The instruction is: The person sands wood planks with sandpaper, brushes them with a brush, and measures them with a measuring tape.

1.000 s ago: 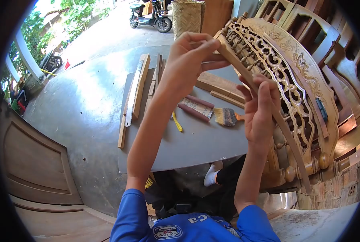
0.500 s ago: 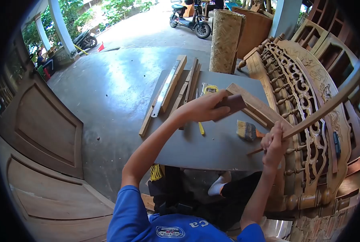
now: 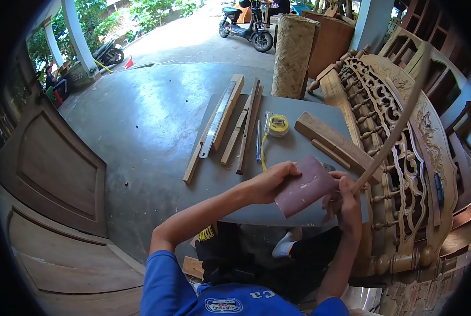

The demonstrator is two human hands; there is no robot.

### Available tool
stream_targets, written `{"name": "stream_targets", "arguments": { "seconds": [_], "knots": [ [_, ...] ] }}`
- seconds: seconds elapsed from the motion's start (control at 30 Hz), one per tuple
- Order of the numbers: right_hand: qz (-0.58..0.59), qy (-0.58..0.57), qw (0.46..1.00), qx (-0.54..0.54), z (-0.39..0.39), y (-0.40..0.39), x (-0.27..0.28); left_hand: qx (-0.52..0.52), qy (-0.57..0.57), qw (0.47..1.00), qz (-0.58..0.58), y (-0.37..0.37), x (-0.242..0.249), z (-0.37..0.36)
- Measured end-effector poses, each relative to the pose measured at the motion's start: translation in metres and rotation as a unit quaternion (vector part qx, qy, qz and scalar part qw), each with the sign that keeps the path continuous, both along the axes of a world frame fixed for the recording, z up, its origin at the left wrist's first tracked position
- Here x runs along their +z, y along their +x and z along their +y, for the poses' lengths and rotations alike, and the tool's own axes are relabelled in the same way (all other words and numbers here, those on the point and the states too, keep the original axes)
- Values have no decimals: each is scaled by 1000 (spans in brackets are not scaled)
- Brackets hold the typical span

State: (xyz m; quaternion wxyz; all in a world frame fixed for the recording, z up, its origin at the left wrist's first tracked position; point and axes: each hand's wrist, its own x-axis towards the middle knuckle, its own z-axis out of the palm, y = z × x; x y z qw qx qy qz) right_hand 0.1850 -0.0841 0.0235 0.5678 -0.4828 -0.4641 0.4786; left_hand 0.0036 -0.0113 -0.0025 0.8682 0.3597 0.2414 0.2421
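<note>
A reddish-brown sheet of sandpaper (image 3: 308, 188), flecked with pale dust, is gripped along its left edge by my left hand (image 3: 273, 181), thumb on top. My right hand (image 3: 345, 201) is closed round a long, thin wooden strip (image 3: 396, 139) that slants up to the right; its fingers are right at the sandpaper's right edge. The brush is mostly hidden behind the sheet. Just beyond my hands, a yellow tape measure (image 3: 276, 124) lies with its tape drawn out, beside a pen (image 3: 258, 141). A thick wooden block (image 3: 333, 138) and a shorter wooden piece (image 3: 331, 153) lie near my right hand.
On the grey table (image 3: 235, 210), a steel ruler (image 3: 218, 118) rests on wooden bars, with several narrow sticks (image 3: 249, 126) alongside. A carved wooden panel (image 3: 399, 121) stands close on the right. Behind the table is a woven bamboo roll (image 3: 293, 58); wooden doors (image 3: 56, 163) stand left.
My left hand has brought the sandpaper down and right to my right hand, turning its broad face up. The wooden strip has swung steeper. The tape measure is now uncovered; the brush is mostly covered.
</note>
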Motion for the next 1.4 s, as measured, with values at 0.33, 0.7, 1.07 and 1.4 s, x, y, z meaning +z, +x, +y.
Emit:
{"name": "stream_targets", "arguments": {
  "seconds": [0.33, 0.7, 1.07, 1.4],
  "knots": [
    [92, -56, 991, 76, -16, -6, -27, 47, 66, 985, 150, -2, -1, 6],
    [-97, -135, 982, -88, -34, -19, -32, 141, 722, 570, 366, 5, -30, 6],
    [200, 134, 970, 12, 59, -32, -23, 120, 746, 563, 335, -3, -30, 1],
    [31, 98, 994, 21, 69, -38, -42, 92, 719, 567, 391, -8, -27, -3]
  ]
}}
